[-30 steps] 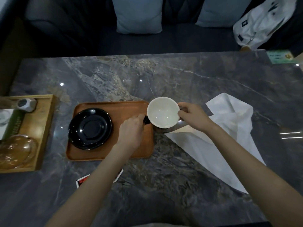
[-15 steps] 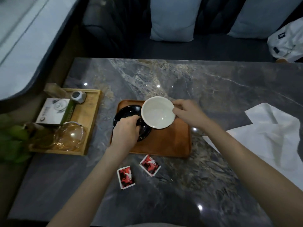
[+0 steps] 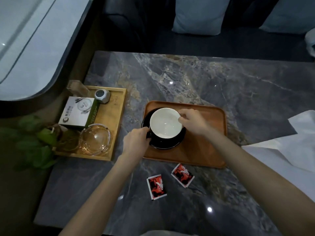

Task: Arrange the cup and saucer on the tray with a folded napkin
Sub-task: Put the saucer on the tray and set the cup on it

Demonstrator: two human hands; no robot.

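Cup (image 3: 165, 123) now over saucer (image 3: 163, 143), two sachets (image 3: 156, 186) near tray (image 3: 211, 133)

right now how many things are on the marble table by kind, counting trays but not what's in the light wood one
trays: 2, brown and light wood
cups: 1
saucers: 1
red packets: 2
white napkins: 1
total: 7

Two red sachets (image 3: 170, 181), glass ashtray (image 3: 95, 139)
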